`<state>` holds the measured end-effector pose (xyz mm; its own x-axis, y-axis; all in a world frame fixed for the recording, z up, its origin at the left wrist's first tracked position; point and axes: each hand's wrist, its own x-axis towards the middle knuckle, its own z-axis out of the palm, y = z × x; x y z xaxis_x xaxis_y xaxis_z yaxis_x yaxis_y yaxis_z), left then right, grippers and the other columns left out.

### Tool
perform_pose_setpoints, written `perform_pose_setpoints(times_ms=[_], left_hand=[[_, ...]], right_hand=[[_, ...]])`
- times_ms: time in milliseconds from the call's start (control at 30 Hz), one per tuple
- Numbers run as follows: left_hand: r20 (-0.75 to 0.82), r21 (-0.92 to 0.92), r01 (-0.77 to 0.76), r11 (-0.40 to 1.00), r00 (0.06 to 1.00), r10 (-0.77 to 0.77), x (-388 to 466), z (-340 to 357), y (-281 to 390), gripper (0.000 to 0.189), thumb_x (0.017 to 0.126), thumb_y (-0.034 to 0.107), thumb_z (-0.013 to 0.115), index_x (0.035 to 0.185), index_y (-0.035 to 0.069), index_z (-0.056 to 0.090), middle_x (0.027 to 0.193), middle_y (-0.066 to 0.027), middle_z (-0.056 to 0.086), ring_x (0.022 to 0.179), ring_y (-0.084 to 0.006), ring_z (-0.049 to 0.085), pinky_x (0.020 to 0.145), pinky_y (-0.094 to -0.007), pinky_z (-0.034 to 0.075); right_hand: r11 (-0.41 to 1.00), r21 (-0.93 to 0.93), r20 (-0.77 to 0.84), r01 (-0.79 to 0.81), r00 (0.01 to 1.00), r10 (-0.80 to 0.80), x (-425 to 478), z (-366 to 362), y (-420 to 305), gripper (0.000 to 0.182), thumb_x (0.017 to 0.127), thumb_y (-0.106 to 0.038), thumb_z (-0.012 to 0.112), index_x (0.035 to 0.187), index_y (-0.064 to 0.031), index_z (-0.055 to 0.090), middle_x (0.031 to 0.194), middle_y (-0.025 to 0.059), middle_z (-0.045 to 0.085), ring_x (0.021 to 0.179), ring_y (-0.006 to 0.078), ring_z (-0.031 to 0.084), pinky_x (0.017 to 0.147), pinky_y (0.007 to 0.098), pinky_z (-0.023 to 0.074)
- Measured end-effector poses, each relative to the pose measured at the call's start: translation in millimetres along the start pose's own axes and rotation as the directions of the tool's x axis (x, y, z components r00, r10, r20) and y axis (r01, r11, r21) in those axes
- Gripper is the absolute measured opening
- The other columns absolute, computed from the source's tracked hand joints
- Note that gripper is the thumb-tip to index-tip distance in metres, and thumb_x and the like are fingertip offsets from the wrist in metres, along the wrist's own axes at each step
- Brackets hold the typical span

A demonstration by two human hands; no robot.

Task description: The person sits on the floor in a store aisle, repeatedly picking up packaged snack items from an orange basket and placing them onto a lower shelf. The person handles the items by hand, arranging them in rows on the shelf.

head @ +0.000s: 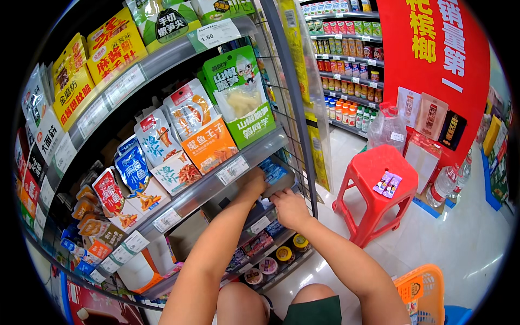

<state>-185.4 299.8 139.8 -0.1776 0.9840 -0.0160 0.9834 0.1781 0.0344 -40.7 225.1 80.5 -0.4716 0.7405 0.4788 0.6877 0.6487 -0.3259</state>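
My left hand [254, 181] reaches under a shelf lip to the side of a grey cardboard display box [283, 185]. Its fingers are mostly hidden, so their grip is unclear. Blue snack packets [273, 170] lie inside that box, right beside the hand. At the box's near edge, my right hand [290, 209] has its fingertips bent over the cardboard. Further left on the same shelf level stand opened cartons, one of them a white-and-orange carton [140, 266].
Bagged snacks, such as a green pouch [239, 97], fill the shelf above. A wire mesh panel [290, 105] bounds the rack's right end. Jars [284, 254] stand on the bottom shelf. A red plastic stool [378, 174] carries purple sachets [387, 184]. An orange basket [430, 294] sits at lower right.
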Motion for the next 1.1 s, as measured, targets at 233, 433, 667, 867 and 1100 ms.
perform_pose_setpoints(times_ms=[233,433,667,867,1100], left_hand=[[-0.089,0.051,0.062,0.997,0.994,-0.057,21.6,16.7,-10.4,0.036,0.069,0.032,0.083,0.099,0.016,0.074,0.105,-0.0059,0.07,0.1,-0.0236,0.065,0.084,-0.036,0.05],[-0.039,-0.025,0.037,0.999,0.999,-0.038,19.1,9.2,-15.9,0.04,0.069,0.034,0.082,0.102,0.014,0.073,0.106,-0.0074,0.07,0.102,-0.0243,0.064,0.084,-0.0366,0.05],[-0.174,-0.112,-0.305,0.946,0.943,0.284,-46.7,-13.8,6.6,0.03,0.081,0.033,0.071,0.105,0.015,0.073,0.102,-0.0091,0.07,0.096,-0.0279,0.065,0.083,-0.0385,0.046],[-0.444,-0.398,-0.735,0.549,0.678,0.586,-143.8,12.9,44.5,0.016,0.086,0.012,0.061,0.097,0.004,0.07,0.094,-0.0151,0.069,0.084,-0.0328,0.065,0.077,-0.0385,0.049],[-0.235,-0.626,-0.722,0.294,0.534,0.812,-257.5,83.5,144.6,0.017,0.086,0.013,0.061,0.097,0.004,0.07,0.09,-0.0159,0.068,0.082,-0.0349,0.064,0.073,-0.0423,0.051]], right_hand=[[1.0,0.021,-0.025,0.003,1.0,-0.002,-1.6,1.7,0.8,0.033,0.073,-0.006,0.061,0.105,-0.01,0.066,0.106,0.0034,0.062,0.107,0.0241,0.053,0.078,0.0415,0.0489],[1.0,0.016,-0.008,-0.009,1.0,0.009,-1.3,1.8,-2.8,0.032,0.074,-0.006,0.06,0.105,-0.0101,0.066,0.107,0.0038,0.061,0.107,0.0243,0.053,0.078,0.0421,0.0491],[1.0,-0.029,-0.039,-0.003,0.999,0.002,-5.6,-5.8,-1.2,0.033,0.07,-0.006,0.061,0.103,-0.0048,0.065,0.107,0.0071,0.061,0.108,0.0257,0.052,0.084,0.0408,0.0473],[0.972,0.189,-0.292,0.142,0.953,-0.083,-88.5,-30.7,20.7,0.023,0.069,-0.007,0.064,0.092,-0.0035,0.062,0.09,0.0117,0.063,0.09,0.0324,0.059,0.082,0.0415,0.0481],[0.907,0.304,-0.294,-0.293,0.876,0.382,-295.6,-121.8,20.2,0.013,0.083,-0.014,0.069,0.092,-0.0058,0.068,0.085,0.0108,0.068,0.076,0.0289,0.065,0.069,0.036,0.0517]])
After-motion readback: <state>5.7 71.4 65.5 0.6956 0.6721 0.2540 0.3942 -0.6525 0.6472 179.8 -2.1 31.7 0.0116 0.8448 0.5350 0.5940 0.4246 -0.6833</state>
